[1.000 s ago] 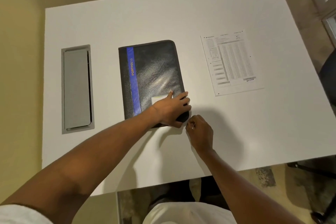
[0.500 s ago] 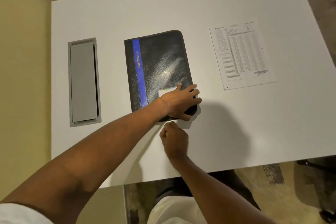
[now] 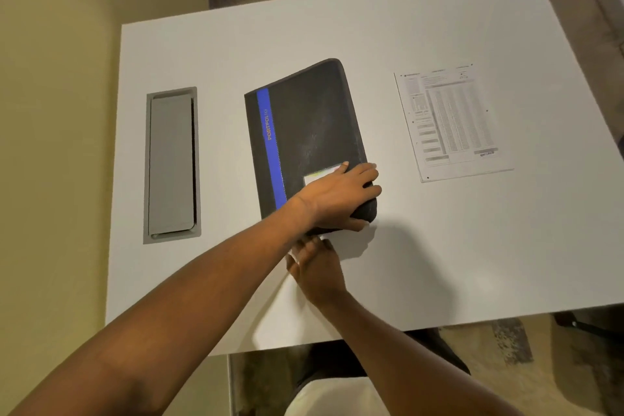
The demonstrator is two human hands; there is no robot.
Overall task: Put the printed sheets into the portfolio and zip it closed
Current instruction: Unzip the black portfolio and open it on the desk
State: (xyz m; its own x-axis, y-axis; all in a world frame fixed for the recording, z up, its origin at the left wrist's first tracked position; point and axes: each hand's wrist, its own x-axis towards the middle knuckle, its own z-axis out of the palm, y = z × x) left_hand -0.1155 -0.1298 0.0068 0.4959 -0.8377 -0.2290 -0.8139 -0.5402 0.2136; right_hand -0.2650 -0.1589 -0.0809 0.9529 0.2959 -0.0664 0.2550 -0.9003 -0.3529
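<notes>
1. Since a second ago, the right hand (image 3: 315,268) has slid left along the near edge of the portfolio (image 3: 310,125), from its right corner to a spot under the left wrist.
2. Its fingers curl toward that edge, but we cannot tell whether they pinch anything, as the left arm hides the tips.
3. The left hand (image 3: 337,194) lies flat on the portfolio's near right corner, fingers spread and pressing, thumb against the near edge.
4. The portfolio lies closed at the middle of the table (image 3: 236,51). It is black, and a blue stripe (image 3: 268,145) carries "PORTFOLIO" in gold letters.
5. A pale label (image 3: 319,176) shows just beside the left fingers; we cannot read it.
6. The sheets (image 3: 452,121) lie on the table well right of the portfolio, printed with a table too small to read.
7. A grey hatch (image 3: 171,165) sits in the table to the left.
</notes>
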